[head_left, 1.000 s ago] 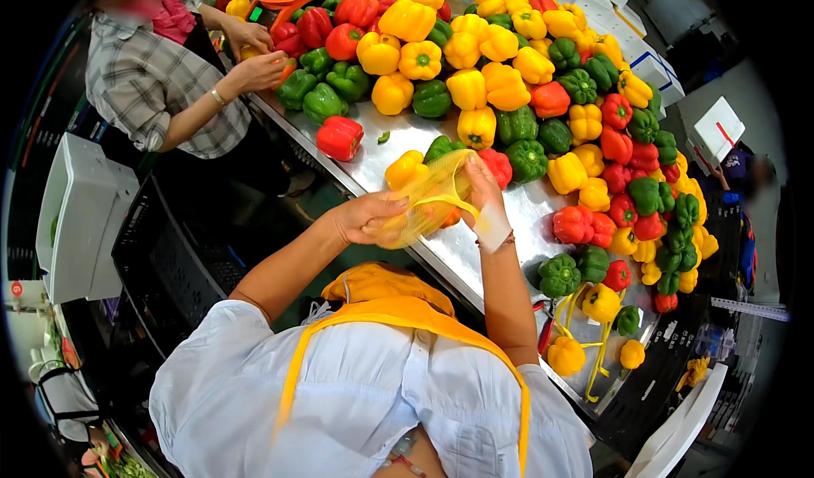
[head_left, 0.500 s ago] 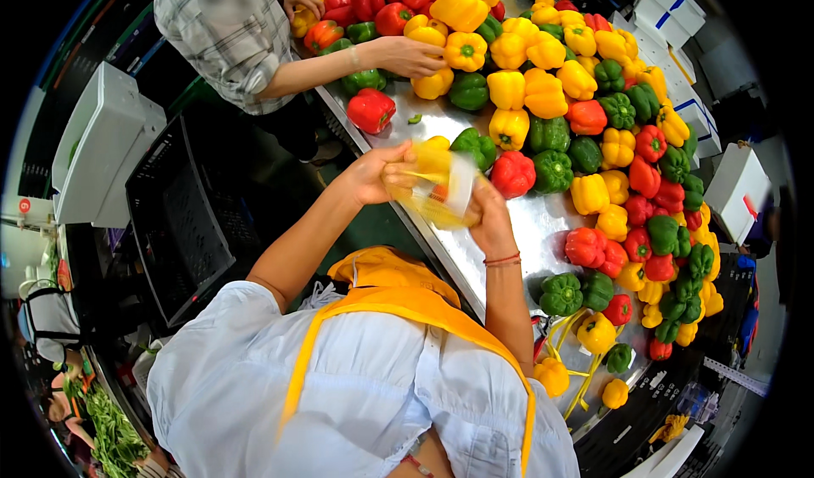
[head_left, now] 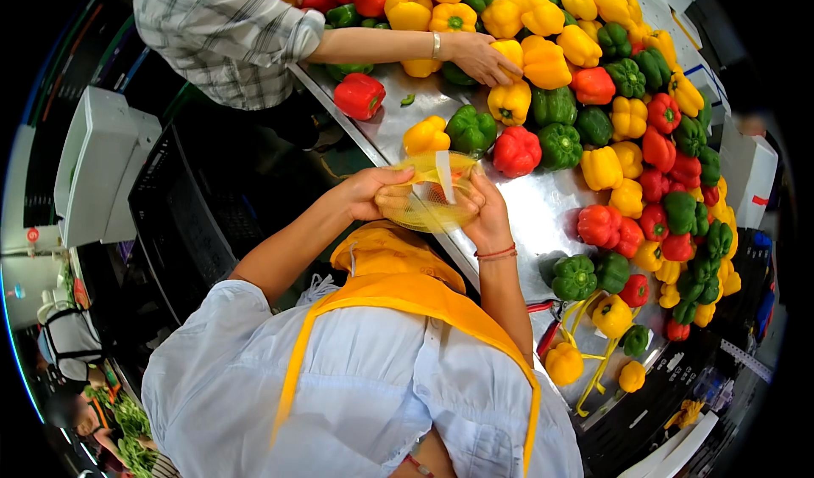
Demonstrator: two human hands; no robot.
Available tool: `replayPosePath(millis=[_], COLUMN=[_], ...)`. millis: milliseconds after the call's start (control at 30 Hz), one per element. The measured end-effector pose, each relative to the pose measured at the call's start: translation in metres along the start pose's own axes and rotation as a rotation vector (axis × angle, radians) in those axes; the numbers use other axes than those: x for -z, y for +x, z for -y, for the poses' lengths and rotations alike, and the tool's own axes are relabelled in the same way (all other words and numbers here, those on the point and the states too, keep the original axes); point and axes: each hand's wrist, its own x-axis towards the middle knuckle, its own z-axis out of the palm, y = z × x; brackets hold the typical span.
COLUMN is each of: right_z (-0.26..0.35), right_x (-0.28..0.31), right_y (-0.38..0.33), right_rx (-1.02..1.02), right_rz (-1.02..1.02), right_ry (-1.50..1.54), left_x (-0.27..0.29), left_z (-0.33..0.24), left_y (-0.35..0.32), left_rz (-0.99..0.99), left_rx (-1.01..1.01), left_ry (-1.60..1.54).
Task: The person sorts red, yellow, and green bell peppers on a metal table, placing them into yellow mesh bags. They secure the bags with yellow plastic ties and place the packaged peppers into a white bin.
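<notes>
In the right hand (head_left: 487,213), sheer yellow mesh bag (head_left: 426,213); beyond, glossy blocky red pepper (head_left: 516,151); rightward, shiny silver metal tabletop (head_left: 544,223).

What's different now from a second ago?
The co-worker's hand has reached farther right, to a yellow pepper. The white label, earlier by the right hand, now lies across the yellow net. Both hands still hold it; the loose red pepper stayed.

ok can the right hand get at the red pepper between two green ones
Likely yes: the red pepper sits just beyond the right hand with nothing visible between them, though that hand grips the yellow mesh net and would probably need freeing first.
</notes>
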Motion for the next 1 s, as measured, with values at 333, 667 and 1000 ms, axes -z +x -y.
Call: replayPosePath(millis=[333,667,1000], right_z=[-0.062,-0.072,-0.101], right_x=[-0.004,0.0,0.012], right_y=[0.022,0.056,0.114], right_rx=[0.042,0.58,0.884], right_rz=[-0.283,-0.628,-1.038], right_ry=[-0.25,-0.267,-0.581], left_x=[0.032,0.027,0.042], left_z=[-0.073,-0.101,-0.113], left_y=[0.045,0.116,0.164], left_rz=[-0.003,-0.047,-0.038], left_rx=[-0.042,-0.065,-0.19], left_ry=[0.409,0.79,1.163])
